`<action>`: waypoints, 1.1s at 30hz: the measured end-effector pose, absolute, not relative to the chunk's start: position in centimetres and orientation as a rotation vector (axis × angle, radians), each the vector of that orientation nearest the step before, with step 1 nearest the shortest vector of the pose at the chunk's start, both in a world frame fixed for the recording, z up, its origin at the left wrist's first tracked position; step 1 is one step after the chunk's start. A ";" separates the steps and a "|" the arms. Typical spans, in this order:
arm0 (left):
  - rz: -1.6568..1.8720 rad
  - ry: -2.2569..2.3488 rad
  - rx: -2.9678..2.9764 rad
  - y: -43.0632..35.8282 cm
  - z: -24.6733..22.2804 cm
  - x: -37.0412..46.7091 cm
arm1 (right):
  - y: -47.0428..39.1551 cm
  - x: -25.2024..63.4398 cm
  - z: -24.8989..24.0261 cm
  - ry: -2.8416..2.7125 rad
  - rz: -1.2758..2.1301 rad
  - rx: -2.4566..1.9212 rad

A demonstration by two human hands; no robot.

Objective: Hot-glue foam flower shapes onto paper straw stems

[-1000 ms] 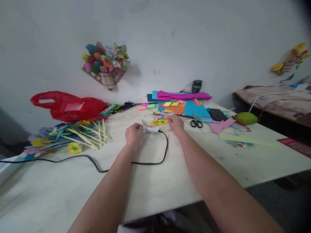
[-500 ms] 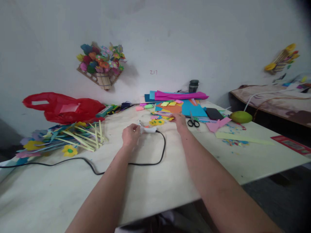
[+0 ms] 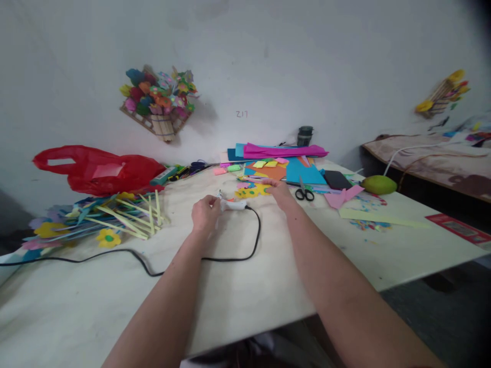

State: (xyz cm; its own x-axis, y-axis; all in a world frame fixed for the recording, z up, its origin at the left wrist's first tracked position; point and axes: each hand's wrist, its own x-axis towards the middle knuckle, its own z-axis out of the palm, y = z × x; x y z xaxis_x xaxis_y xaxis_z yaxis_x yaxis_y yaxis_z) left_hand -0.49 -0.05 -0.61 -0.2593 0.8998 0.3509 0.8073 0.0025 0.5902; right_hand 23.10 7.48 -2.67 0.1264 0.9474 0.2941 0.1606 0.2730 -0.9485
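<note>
My left hand (image 3: 206,212) is closed in a pinch beside the white glue gun (image 3: 233,205), which lies on the table with its black cord trailing from the right end. Whatever the left fingertips hold is too small or hidden to make out. Farther back, my right hand (image 3: 279,192) pinches the right edge of a yellow flower (image 3: 263,189) with a green centre. Another yellow flower (image 3: 245,192) lies just left of it, close to or touching it. Small coloured paper pieces lie behind these flowers.
Black-handled scissors (image 3: 304,194), a dark phone (image 3: 337,180) and a green fruit (image 3: 379,184) lie to the right. Yellow strips (image 3: 130,220) and finished flowers lie left, before a red plastic bag (image 3: 99,171). Coloured sheets (image 3: 286,151) are stacked at the back.
My right hand has moved slightly left, bringing its yellow flower closer to the other one. My left hand and the glue gun have stayed in place.
</note>
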 end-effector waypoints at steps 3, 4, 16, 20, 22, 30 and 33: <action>1.102 2.132 1.835 -0.1 -0.6 -0.5 | 7.5 23.3 -2.7 -1.334 0.774 -1.255; 1.105 2.130 1.834 -0.1 -0.6 -0.5 | 7.6 23.4 -2.8 -1.334 0.759 -1.297; 1.116 2.115 1.831 -0.1 -0.5 -0.4 | 7.7 24.9 -2.1 -1.175 0.609 -1.505; 1.100 2.126 1.833 -0.2 -0.5 -0.4 | 7.3 24.7 -1.9 -1.308 0.615 -1.449; 1.089 2.129 1.825 -0.2 -0.4 -0.4 | 6.9 24.7 -1.4 -1.343 0.450 -1.599; 1.086 2.129 1.834 -0.3 -0.3 -0.3 | 6.0 24.3 -0.6 -1.411 -0.126 -1.758; 1.096 2.127 1.836 -0.3 -0.4 -0.3 | 6.8 24.7 -1.3 -1.408 -0.059 -1.682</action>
State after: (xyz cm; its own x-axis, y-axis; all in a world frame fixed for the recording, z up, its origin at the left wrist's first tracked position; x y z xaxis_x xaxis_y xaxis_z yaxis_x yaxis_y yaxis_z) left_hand -0.33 -0.30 -0.36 -0.2541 0.9008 0.3521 0.8096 -0.0011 0.5870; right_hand 24.73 6.83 -1.33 0.3467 0.7570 0.5538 0.8009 0.0683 -0.5949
